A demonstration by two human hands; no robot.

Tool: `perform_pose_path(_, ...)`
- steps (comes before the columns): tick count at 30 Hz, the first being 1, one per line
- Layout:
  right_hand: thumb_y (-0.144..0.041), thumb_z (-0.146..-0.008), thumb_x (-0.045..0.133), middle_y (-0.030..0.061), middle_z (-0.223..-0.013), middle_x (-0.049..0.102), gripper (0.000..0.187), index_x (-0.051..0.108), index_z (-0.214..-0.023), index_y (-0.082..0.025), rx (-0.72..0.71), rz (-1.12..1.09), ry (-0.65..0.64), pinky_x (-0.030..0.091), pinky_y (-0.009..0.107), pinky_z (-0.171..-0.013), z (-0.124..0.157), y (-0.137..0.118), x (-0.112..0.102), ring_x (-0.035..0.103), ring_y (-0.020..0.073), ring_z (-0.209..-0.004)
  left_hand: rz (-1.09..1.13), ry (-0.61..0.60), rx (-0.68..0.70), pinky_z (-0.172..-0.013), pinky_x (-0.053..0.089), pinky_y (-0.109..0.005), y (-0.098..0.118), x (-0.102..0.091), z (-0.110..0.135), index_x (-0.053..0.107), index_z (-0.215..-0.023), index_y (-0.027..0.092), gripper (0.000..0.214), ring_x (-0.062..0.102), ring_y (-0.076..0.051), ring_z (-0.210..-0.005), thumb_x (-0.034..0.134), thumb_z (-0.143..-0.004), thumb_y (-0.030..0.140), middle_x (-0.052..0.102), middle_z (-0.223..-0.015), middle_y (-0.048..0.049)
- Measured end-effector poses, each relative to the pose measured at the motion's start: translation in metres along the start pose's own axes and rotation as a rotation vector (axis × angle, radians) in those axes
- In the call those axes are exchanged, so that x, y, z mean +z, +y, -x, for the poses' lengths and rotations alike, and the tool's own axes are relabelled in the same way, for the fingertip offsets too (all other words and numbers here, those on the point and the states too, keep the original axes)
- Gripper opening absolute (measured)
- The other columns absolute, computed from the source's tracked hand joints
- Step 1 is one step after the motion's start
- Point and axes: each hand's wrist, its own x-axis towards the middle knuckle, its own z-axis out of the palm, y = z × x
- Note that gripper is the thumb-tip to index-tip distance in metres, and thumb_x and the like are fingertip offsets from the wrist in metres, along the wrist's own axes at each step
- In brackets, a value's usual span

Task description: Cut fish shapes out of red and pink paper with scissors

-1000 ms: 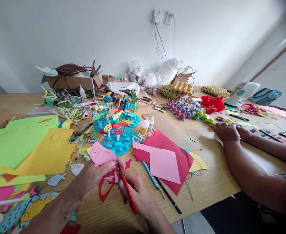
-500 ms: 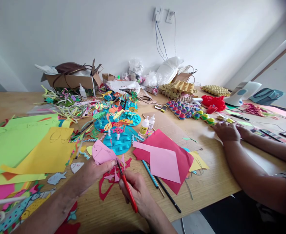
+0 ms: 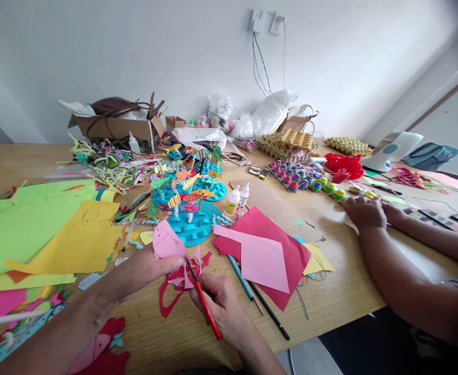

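A piece of pink paper [image 3: 167, 239] with a fish drawn on it is pinched in my left hand [image 3: 154, 263]. My right hand [image 3: 219, 302] is wrapped round red-handled scissors [image 3: 204, 304], whose dark blades meet the paper's lower right edge. Beneath the blades lie red and pink paper scraps [image 3: 170, 297]. Just right of the scissors, a pink sheet [image 3: 264, 260] rests on a red sheet [image 3: 297, 255]. Several pencils [image 3: 270, 312] lie partly under these sheets.
Behind my hands stand blue discs [image 3: 190, 229] bearing colourful paper fish, beside two glue bottles [image 3: 232, 202]. Green sheets [image 3: 37, 224] and a yellow sheet [image 3: 84, 239] spread at left. At right, a co-worker's hands [image 3: 365, 211] touch a painted egg carton [image 3: 336, 192].
My left forearm and the pink paper have shifted slightly, the arm now covering more of the paper fish at lower left. The scissors stay at the paper's edge. The view has moved a little.
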Motion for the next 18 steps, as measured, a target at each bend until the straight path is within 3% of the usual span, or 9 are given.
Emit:
perform_pose_path(5,-0.021,-0.081,0.048,-0.0058,-0.055,0.029,0.030,0.033,-0.056,-0.019,-0.020,0.030,0.021,0.019,0.023,-0.045,0.002,0.003,0.001,0.026,0.0079,-0.051,-0.006,-0.007,-0.020,-0.073,0.046,-0.028,-0.003,-0.002,-0.002,0.054,-0.054,0.022,0.018,0.059,-0.025,-0.085,0.059,-0.068,0.030,0.059,-0.052,0.0019)
perform_pose_path(8,-0.022,-0.081,0.046,-0.0059,-0.053,0.028,0.028,0.034,-0.056,-0.019,0.034,-0.029,0.023,0.019,0.023,-0.044,0.002,0.007,0.003,0.027,0.0078,-0.048,0.107,-0.017,-0.002,-0.076,0.047,-0.028,-0.006,0.003,-0.003,0.061,-0.072,0.020,0.011,0.061,-0.023,-0.086,0.058,-0.072,0.031,0.068,-0.069,0.0011)
perform_pose_path(11,-0.023,-0.081,0.044,-0.0062,-0.052,0.029,0.026,0.036,-0.057,-0.019,0.064,-0.097,0.012,0.021,0.022,-0.043,0.000,0.012,0.005,0.028,0.0073,-0.046,0.165,0.011,0.009,-0.083,0.046,-0.029,-0.006,0.008,-0.002,0.063,-0.094,0.019,0.024,0.061,-0.022,-0.093,0.056,-0.074,0.030,0.071,-0.094,-0.0016)
perform_pose_path(18,-0.019,-0.078,0.043,-0.0064,-0.052,0.033,0.020,0.039,-0.059,-0.018,0.070,-0.193,-0.028,0.023,0.020,-0.041,0.000,0.014,0.005,0.030,0.0068,-0.045,0.135,0.024,0.026,-0.086,0.045,-0.029,-0.004,0.009,-0.002,0.063,-0.100,0.017,0.030,0.061,-0.024,-0.098,0.056,-0.073,0.029,0.071,-0.102,-0.0033)
